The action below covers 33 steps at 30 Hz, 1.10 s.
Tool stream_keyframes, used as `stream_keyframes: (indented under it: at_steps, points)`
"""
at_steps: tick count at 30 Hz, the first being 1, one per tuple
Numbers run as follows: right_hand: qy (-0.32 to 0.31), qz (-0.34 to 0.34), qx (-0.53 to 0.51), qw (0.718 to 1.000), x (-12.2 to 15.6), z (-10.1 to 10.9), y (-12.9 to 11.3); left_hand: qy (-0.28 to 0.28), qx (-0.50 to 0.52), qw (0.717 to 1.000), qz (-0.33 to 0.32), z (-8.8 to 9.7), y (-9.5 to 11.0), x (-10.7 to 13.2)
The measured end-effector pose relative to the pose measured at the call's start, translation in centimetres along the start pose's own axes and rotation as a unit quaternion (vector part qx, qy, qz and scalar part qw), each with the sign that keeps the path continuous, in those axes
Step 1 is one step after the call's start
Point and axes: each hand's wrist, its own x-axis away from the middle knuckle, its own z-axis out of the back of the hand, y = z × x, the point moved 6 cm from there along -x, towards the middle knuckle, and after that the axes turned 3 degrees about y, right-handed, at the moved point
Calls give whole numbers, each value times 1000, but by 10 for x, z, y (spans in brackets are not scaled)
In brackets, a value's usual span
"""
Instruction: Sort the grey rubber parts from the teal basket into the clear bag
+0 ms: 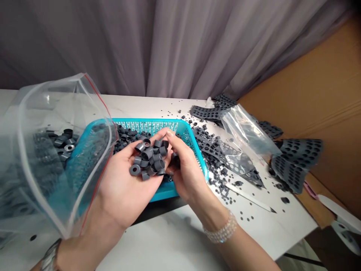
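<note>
My left hand (126, 192) is cupped palm up, bearing a heap of small dark grey plastic caps (149, 158); some show a round hole in the end. Against its fingertips, my right hand (187, 169) is curled, with a few more caps (175, 160) partly hidden under its fingers. Both hands are over the near side of a turquoise plastic basket (201, 165), which holds many loose caps (126, 137). On the left stands a clear zip bag (42, 113) with a red seal line, its mouth wide open toward the basket and caps (63, 143) inside it.
Right of the basket lie perforated grey sheets (296, 162), a clear plastic bag (248, 131), scattered dark discs (222, 192) and a white pen-like tool (251, 197) with a dark tip. A cardboard panel (316, 94) bounds the right; a grey curtain (169, 49) hangs behind the white table (158, 241).
</note>
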Motion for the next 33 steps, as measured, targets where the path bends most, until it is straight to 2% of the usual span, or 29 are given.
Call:
stream_keyframes:
  at_steps: [2,5,10,16,21,24,30,33]
  points:
    - [5,8,29,1000,-1,1,0,-9,-6,1000,5,-1,-1,0]
    - [14,4,-17,1000,-2,4,0,-9,-15,1000,12,0,-1,0]
    - [55,-71,-104,991,-3,10,1,-32,-23,999,-10,2,3,-1]
    - [30,-118,-131,984,-2,10,2,-38,-16,999,-20,1,6,-2]
    - [-24,-102,-145,984,-3,8,1,-31,-19,999,-20,0,7,-3]
    - [-34,-97,-148,984,-4,10,-1,-24,-20,999,-29,0,10,-3]
    - [-28,-177,-180,967,0,15,-3,2,-20,998,-62,4,17,-3]
    - [-33,-192,-198,961,1,15,-6,17,-20,998,-63,6,17,-4]
